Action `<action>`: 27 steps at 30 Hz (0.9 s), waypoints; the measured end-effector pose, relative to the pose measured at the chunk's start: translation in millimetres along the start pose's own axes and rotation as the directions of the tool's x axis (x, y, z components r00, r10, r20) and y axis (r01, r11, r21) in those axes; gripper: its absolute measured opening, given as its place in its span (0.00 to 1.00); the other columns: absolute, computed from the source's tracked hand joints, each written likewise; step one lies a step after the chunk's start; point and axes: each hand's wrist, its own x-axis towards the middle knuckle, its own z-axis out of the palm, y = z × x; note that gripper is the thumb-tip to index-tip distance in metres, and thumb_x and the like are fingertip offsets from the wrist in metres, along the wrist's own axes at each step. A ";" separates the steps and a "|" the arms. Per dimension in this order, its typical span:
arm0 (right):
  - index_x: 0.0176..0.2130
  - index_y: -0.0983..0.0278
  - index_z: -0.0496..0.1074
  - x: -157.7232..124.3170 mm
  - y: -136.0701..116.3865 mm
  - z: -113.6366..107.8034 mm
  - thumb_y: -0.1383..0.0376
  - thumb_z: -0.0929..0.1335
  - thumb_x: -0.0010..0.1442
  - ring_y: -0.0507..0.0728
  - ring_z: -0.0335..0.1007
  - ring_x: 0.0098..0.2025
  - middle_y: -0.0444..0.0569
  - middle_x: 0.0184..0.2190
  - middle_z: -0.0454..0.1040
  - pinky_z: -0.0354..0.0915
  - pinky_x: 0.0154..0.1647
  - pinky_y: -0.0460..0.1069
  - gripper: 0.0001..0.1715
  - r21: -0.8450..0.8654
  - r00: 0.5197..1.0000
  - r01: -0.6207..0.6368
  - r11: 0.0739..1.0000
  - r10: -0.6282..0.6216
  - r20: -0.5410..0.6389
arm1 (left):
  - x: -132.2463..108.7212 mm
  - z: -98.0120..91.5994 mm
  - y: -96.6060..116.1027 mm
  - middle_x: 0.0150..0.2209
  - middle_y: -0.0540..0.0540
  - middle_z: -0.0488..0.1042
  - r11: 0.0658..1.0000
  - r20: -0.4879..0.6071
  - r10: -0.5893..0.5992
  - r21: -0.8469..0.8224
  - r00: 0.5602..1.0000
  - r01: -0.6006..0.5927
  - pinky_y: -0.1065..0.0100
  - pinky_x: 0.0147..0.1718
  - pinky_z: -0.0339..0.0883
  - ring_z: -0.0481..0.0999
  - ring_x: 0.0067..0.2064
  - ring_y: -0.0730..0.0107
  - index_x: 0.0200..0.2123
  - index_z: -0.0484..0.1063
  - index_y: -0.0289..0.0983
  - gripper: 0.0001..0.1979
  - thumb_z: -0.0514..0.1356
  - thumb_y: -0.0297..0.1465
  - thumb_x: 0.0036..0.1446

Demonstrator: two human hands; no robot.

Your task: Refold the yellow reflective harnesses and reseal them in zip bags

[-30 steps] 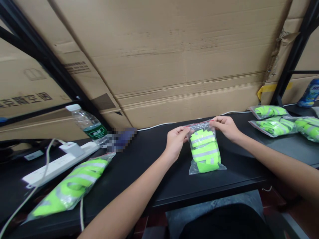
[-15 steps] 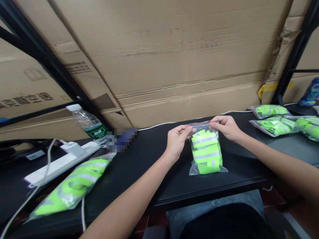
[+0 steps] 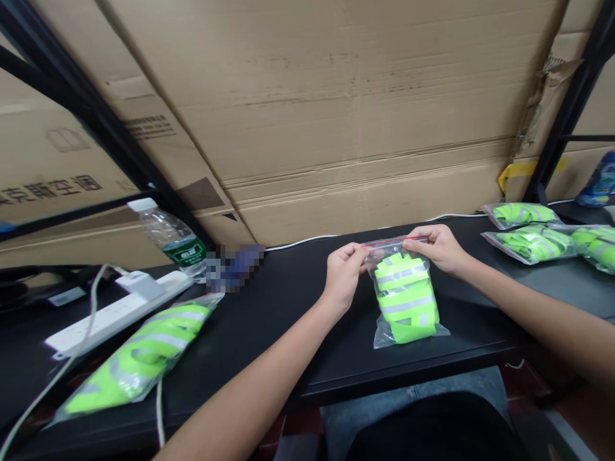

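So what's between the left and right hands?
The head view shows a clear zip bag of neon-yellow reflective strips; its red-lined top edge spans from the left hand to the right hand.

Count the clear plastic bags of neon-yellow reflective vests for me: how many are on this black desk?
5. One clear bag is pinched at its top edge by the left hand and right hand. One lies beside the white power strip. Three lie rightward, the last cut off; more may be hidden.

Left hand [image 3: 342, 276] and right hand [image 3: 438, 248], both pinching
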 end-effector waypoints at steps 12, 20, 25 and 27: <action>0.30 0.62 0.81 -2.5 -5.7 4.5 0.53 0.77 0.50 0.53 0.71 0.26 0.47 0.25 0.79 0.67 0.27 0.48 0.16 0.005 0.996 -0.053 0.999 0.053 0.074 | -5.5 8.8 2.3 0.30 0.43 0.82 0.993 0.086 0.058 0.098 0.995 -0.066 0.65 0.35 0.73 0.80 0.32 0.65 0.30 0.81 0.36 0.12 0.72 0.38 0.48; 0.31 0.62 0.80 -6.6 -10.9 9.7 0.52 0.78 0.50 0.55 0.75 0.30 0.48 0.28 0.80 0.70 0.32 0.49 0.16 -0.014 0.993 -0.018 1.000 0.019 0.118 | -7.5 11.0 2.0 0.31 0.42 0.83 0.985 0.123 0.036 0.165 0.992 -0.057 0.62 0.35 0.73 0.81 0.33 0.60 0.31 0.83 0.36 0.13 0.73 0.39 0.46; 0.33 0.62 0.81 -6.6 -11.0 10.7 0.54 0.77 0.51 0.56 0.76 0.32 0.49 0.31 0.81 0.71 0.34 0.50 0.15 -0.037 0.982 -0.001 0.999 0.008 0.187 | -7.0 12.0 -1.6 0.31 0.43 0.83 0.977 0.160 0.019 0.206 0.987 -0.052 0.62 0.35 0.74 0.81 0.33 0.60 0.29 0.82 0.37 0.12 0.73 0.39 0.46; 0.31 0.62 0.81 -6.7 -11.6 8.0 0.54 0.77 0.51 0.55 0.76 0.31 0.48 0.29 0.81 0.70 0.33 0.50 0.14 -0.067 0.979 0.019 0.998 -0.004 0.206 | -6.3 10.8 0.0 0.31 0.42 0.83 0.972 0.198 -0.001 0.232 0.980 -0.046 0.63 0.35 0.74 0.81 0.33 0.61 0.30 0.83 0.37 0.12 0.72 0.39 0.47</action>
